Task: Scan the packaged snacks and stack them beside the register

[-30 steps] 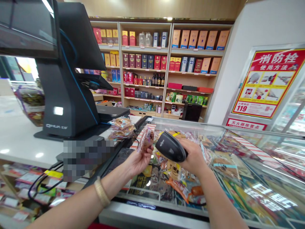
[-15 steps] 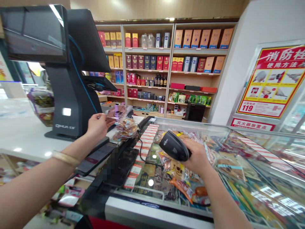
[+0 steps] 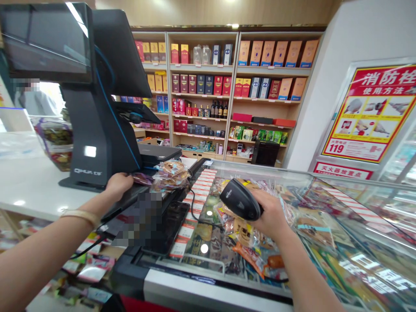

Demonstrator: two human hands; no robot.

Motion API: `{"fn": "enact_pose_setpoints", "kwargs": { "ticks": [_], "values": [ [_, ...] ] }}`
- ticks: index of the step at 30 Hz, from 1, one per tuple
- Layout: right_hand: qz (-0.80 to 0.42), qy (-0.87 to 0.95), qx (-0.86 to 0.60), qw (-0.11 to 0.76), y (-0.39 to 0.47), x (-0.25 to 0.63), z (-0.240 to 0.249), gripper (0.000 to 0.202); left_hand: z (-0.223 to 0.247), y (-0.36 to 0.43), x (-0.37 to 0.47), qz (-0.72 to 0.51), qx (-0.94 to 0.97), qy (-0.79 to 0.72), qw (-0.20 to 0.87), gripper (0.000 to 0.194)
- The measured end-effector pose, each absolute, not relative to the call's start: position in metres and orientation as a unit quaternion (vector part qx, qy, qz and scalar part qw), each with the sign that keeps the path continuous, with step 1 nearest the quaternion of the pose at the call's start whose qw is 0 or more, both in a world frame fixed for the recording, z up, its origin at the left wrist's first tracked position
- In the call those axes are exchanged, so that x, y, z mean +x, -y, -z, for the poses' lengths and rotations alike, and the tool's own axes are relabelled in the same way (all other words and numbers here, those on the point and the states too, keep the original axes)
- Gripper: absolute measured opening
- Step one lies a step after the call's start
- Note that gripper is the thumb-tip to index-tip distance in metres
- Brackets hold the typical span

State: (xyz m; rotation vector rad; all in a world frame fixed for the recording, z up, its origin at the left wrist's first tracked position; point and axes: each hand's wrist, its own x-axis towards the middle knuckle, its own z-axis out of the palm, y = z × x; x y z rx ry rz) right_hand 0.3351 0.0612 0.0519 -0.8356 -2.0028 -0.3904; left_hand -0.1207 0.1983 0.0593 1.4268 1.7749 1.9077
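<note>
My right hand (image 3: 271, 214) is wrapped round a black handheld barcode scanner (image 3: 240, 199), held over the glass-topped cabinet with its head toward the left. My left hand (image 3: 120, 184) is low beside the foot of the black checkout terminal (image 3: 100, 130). Its fingers are closed on the edge of a flat, purplish-brown plastic packet (image 3: 143, 178). Right of that packet lies a pile of clear-wrapped brown snack packets (image 3: 171, 173). More snack packets (image 3: 242, 232) lie on the glass below the scanner.
A dark phone-like tablet (image 3: 167, 229) rests on the cabinet's left edge, with a cable (image 3: 193, 208) nearby. A large jar (image 3: 56, 141) stands on the white counter (image 3: 26, 173). Shelves of boxed bottles (image 3: 201, 84) line the back wall. Someone in light clothing (image 3: 37, 102) is at far left.
My left hand has moved down and left, lowering the packet from above the pile to beside the terminal's foot. The scanner in my right hand has barely shifted.
</note>
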Motion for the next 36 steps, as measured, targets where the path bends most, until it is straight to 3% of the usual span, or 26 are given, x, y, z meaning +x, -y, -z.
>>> {"fn": "enact_pose_setpoints", "kwargs": {
  "ticks": [3,7,9,12,18,26,31,36],
  "values": [
    [0.179,0.796,-0.334,0.473,-0.059,0.335,-0.055,0.026,-0.065,-0.184,-0.106,-0.607,0.474,-0.638,0.005,0.020],
    [0.218,0.760,-0.348,0.504,-0.057,0.335,-0.057,0.017,-0.067,-0.148,-0.053,-0.558,0.608,-0.563,-0.049,0.039],
    [0.242,0.739,-0.350,0.522,-0.058,0.335,-0.057,0.012,-0.062,-0.128,-0.015,-0.533,0.678,-0.506,0.017,0.039],
    [0.263,0.714,-0.358,0.542,-0.058,0.336,-0.057,0.007,-0.047,-0.107,0.044,-0.473,0.730,-0.445,0.212,0.037],
    [0.262,0.711,-0.378,0.532,-0.058,0.337,-0.056,0.005,-0.019,-0.106,0.134,-0.398,0.617,-0.465,0.496,0.042],
    [0.231,0.725,-0.399,0.512,-0.056,0.339,-0.056,0.005,-0.028,-0.102,0.152,-0.434,0.428,-0.450,0.653,0.046],
    [0.221,0.747,-0.387,0.493,-0.057,0.338,-0.057,0.010,-0.043,-0.105,0.125,-0.500,0.413,-0.469,0.600,0.030],
    [0.199,0.781,-0.376,0.457,-0.057,0.337,-0.056,0.015,-0.052,-0.112,0.106,-0.652,0.418,-0.439,0.455,0.036]
  ]
}}
